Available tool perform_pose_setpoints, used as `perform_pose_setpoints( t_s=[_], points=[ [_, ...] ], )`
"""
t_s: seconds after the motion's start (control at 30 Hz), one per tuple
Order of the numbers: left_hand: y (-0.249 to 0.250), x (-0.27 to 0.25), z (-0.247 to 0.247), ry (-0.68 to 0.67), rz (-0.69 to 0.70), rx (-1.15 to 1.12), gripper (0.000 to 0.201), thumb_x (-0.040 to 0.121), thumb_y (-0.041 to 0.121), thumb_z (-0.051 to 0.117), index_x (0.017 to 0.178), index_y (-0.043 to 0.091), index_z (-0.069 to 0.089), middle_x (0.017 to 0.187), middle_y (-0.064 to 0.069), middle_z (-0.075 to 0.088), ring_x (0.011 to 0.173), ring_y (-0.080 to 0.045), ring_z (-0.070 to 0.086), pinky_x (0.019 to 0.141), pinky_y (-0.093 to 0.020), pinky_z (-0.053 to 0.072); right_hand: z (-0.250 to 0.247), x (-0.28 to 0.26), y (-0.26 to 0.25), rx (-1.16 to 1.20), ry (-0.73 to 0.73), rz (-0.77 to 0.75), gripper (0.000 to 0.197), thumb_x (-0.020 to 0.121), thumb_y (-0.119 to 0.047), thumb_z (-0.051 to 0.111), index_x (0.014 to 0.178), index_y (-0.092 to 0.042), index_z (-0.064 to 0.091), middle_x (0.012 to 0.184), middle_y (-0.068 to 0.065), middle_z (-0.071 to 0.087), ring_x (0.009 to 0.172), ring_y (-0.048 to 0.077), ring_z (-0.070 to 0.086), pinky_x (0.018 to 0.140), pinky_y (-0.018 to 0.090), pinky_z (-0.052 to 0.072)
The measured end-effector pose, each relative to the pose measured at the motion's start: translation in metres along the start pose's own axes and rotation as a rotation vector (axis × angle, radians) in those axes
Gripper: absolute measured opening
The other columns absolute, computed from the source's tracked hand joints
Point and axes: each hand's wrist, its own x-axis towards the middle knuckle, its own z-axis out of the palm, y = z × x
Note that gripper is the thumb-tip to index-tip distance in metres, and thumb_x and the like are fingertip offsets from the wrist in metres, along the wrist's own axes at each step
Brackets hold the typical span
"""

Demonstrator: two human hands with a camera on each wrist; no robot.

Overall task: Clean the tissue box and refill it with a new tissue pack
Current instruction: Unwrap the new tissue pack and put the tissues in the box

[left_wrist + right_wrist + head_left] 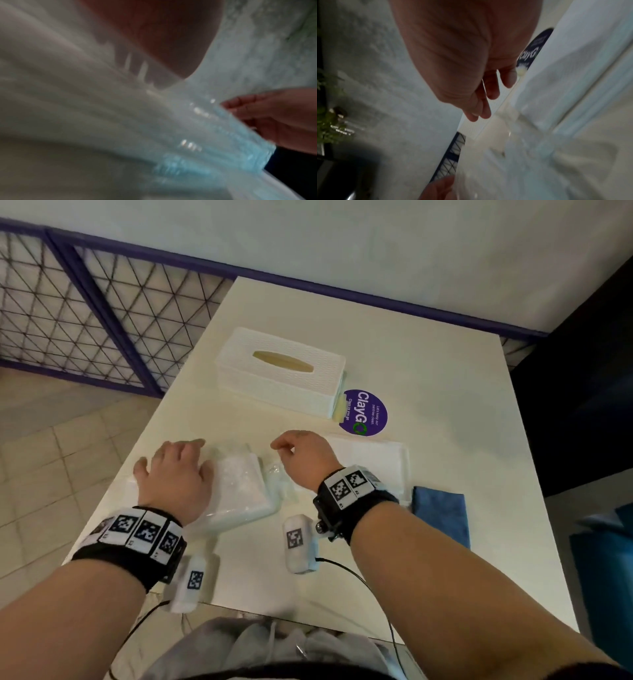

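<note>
The white woven-pattern tissue box [281, 371], lid on with an oval slot, stands at the middle of the white table [428, 361]. Nearer to me lies a tissue pack [243, 491] in clear plastic wrap. My left hand [174, 470] lies flat on the pack's left part with straight, spread fingers pressing down. My right hand [291, 450] hovers at the pack's right end, thumb and forefinger pinching the clear wrapper [205, 121], which looks stretched between the hands. The right wrist view shows the pinched fingertips [477, 115]. In the left wrist view only my palm [154, 33] shows, blurred.
A second flat white stack [370, 457] lies under and right of my right wrist. A folded blue cloth [440, 511] lies at the right front. A round purple sticker [364, 412] sits beside the box. A mesh railing [68, 313] runs past the table's left side.
</note>
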Motion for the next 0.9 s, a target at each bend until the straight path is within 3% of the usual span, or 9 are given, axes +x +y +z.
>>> perform_pose_setpoints(
  t_s=[0.1, 0.2, 0.33, 0.47, 0.6, 0.67, 0.77, 0.9],
  points=[
    [-0.012, -0.008, 0.010, -0.093, 0.022, 0.034, 0.056, 0.096, 0.049, 0.021, 0.149, 0.031, 0.020, 0.155, -0.002, 0.028, 0.145, -0.025, 0.018, 0.115, -0.055, 0.008, 0.026, 0.020, -0.019, -0.271, -0.237, 0.007, 0.043, 0.093, -0.017, 0.043, 0.136, -0.022, 0.048, 0.141, 0.006, 0.046, 0.128, 0.028, 0.044, 0.110, 0.037, 0.035],
    [-0.015, -0.014, 0.014, -0.089, 0.037, 0.008, 0.059, 0.096, 0.051, 0.017, 0.151, 0.030, 0.012, 0.158, -0.004, 0.022, 0.146, -0.025, 0.014, 0.116, -0.054, 0.005, 0.043, 0.028, -0.031, -0.448, -0.363, 0.025, 0.057, 0.089, -0.024, 0.047, 0.144, -0.028, 0.034, 0.145, 0.006, 0.038, 0.133, 0.029, 0.036, 0.110, 0.044, 0.035],
    [-0.018, -0.017, 0.016, -0.078, 0.029, -0.024, 0.059, 0.095, 0.053, 0.017, 0.151, 0.032, 0.011, 0.159, -0.005, 0.018, 0.147, -0.025, 0.010, 0.116, -0.054, 0.004, 0.045, 0.024, -0.042, -0.441, -0.271, 0.016, 0.053, 0.087, -0.037, 0.058, 0.137, -0.028, 0.042, 0.137, 0.007, 0.041, 0.128, 0.030, 0.037, 0.104, 0.046, 0.040],
    [-0.022, -0.018, 0.015, -0.090, 0.032, -0.104, 0.065, 0.092, 0.060, 0.017, 0.151, 0.034, 0.007, 0.160, -0.005, 0.012, 0.147, -0.024, 0.004, 0.116, -0.056, 0.001, 0.043, 0.021, -0.051, -0.396, -0.226, -0.002, 0.046, 0.082, -0.034, 0.064, 0.125, -0.023, 0.049, 0.127, 0.004, 0.052, 0.121, 0.027, 0.048, 0.098, 0.043, 0.044],
    [-0.031, -0.024, 0.003, -0.198, 0.172, -0.152, 0.108, 0.061, 0.092, 0.027, 0.149, 0.040, -0.008, 0.161, 0.000, -0.003, 0.148, -0.020, -0.008, 0.114, -0.056, -0.007, 0.043, 0.022, -0.053, -0.294, -0.309, 0.096, 0.042, 0.080, -0.034, 0.066, 0.113, -0.010, 0.057, 0.108, 0.006, 0.063, 0.099, 0.026, 0.061, 0.077, 0.032, 0.048],
    [-0.035, -0.028, -0.003, -0.254, 0.220, -0.078, 0.128, 0.043, 0.098, 0.039, 0.145, 0.045, -0.018, 0.161, 0.003, -0.007, 0.147, -0.019, -0.011, 0.115, -0.057, -0.007, 0.042, 0.022, -0.053, -0.273, -0.352, 0.134, 0.040, 0.078, -0.038, 0.069, 0.104, -0.008, 0.064, 0.100, 0.007, 0.066, 0.093, 0.027, 0.063, 0.072, 0.030, 0.048],
    [-0.040, -0.033, -0.003, -0.294, 0.227, 0.043, 0.139, 0.033, 0.099, 0.043, 0.139, 0.046, -0.030, 0.160, 0.002, -0.011, 0.147, -0.022, -0.013, 0.114, -0.057, -0.007, 0.042, 0.020, -0.054, -0.299, -0.372, 0.127, 0.049, 0.077, -0.040, 0.071, 0.115, -0.010, 0.063, 0.112, 0.006, 0.064, 0.105, 0.025, 0.061, 0.081, 0.030, 0.048],
    [-0.042, -0.035, 0.000, -0.310, 0.223, 0.065, 0.141, 0.034, 0.099, 0.045, 0.140, 0.043, -0.030, 0.160, 0.000, -0.012, 0.146, -0.024, -0.014, 0.114, -0.058, -0.008, 0.040, 0.013, -0.058, -0.345, -0.335, 0.073, 0.056, 0.078, -0.034, 0.070, 0.127, -0.014, 0.054, 0.131, 0.004, 0.055, 0.118, 0.023, 0.054, 0.089, 0.029, 0.043]
  ],
)
